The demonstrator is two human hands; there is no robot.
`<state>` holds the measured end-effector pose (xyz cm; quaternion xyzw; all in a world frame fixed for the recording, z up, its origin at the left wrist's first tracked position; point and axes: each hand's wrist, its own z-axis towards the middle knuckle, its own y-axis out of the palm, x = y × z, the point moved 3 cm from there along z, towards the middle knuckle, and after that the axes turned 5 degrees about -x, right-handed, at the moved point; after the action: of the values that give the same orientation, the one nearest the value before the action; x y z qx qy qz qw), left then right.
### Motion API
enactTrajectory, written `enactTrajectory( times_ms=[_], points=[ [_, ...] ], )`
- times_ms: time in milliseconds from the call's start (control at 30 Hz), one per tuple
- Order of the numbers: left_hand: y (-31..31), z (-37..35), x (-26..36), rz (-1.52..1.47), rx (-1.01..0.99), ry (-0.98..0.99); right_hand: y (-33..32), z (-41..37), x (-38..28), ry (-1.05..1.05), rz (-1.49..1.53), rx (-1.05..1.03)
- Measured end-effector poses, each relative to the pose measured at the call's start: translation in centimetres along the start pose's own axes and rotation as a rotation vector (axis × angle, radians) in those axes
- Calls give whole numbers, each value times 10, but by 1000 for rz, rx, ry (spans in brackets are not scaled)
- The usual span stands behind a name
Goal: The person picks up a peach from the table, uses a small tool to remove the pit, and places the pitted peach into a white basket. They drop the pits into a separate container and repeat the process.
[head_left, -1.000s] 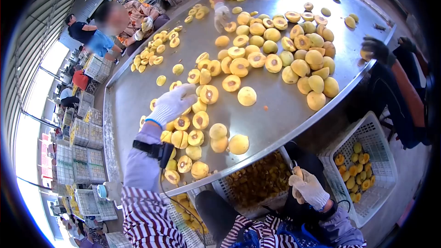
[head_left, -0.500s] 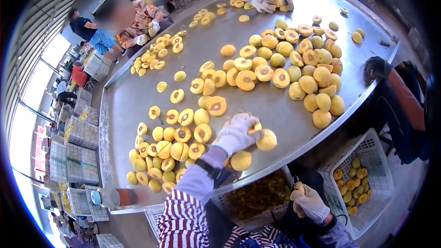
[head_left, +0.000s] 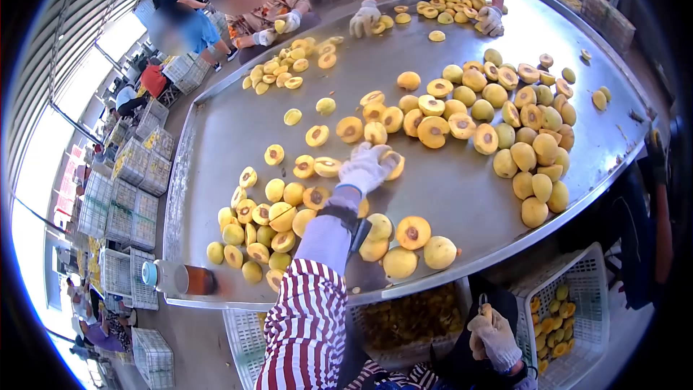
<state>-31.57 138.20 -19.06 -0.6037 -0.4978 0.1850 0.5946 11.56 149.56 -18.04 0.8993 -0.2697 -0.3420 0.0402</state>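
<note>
My left hand [head_left: 367,167], in a whitish glove, reaches over the metal table [head_left: 242,130] with its fingers closed round a halved yellow fruit [head_left: 394,165]. Near my forearm, by the table's front edge, lie several fruits, among them a cut half [head_left: 413,232] with its brown centre facing up. My right hand [head_left: 494,338], gloved too, is below the table edge, closed on a small tool with a metal loop at its tip [head_left: 483,299]. Most of that tool is hidden by the fingers.
A bottle [head_left: 189,279] lies at the table's front left corner. Below the edge are a crate of dark scraps [head_left: 411,321] and a white crate of fruit [head_left: 592,296]. Two people's gloved hands work at the far side. A fruit pile [head_left: 534,137] lies right.
My left hand has moved away from the front edge to the fruits mid-table; several fruits now lie near that edge. The view has shifted. A co-worker's gloved hands have moved apart.
</note>
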Motion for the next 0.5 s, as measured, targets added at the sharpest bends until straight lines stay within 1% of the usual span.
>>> enactTrajectory(
  times_ms=[133,200,300,333,400,467,500],
  points=[
    [15,-62,3,37,-120,220,0,5,0,-30,-31,-14],
    [16,-92,-1,62,-171,307,1,5,-3,-31,4,-17],
    [-18,-106,-20,-248,-371,256,5,5,-8,-44,-43,-19],
    [-23,-96,-42,-147,-189,275,5,5,-8,-51,-66,-9],
    [-54,-89,-66,52,188,97,5,5,-5,-55,-64,-5],
    [-45,-64,-109,220,408,-171,4,6,-4,-76,-71,-12],
    [-46,-61,-116,208,412,-248,4,6,-2,-92,-72,-20]
  ],
)
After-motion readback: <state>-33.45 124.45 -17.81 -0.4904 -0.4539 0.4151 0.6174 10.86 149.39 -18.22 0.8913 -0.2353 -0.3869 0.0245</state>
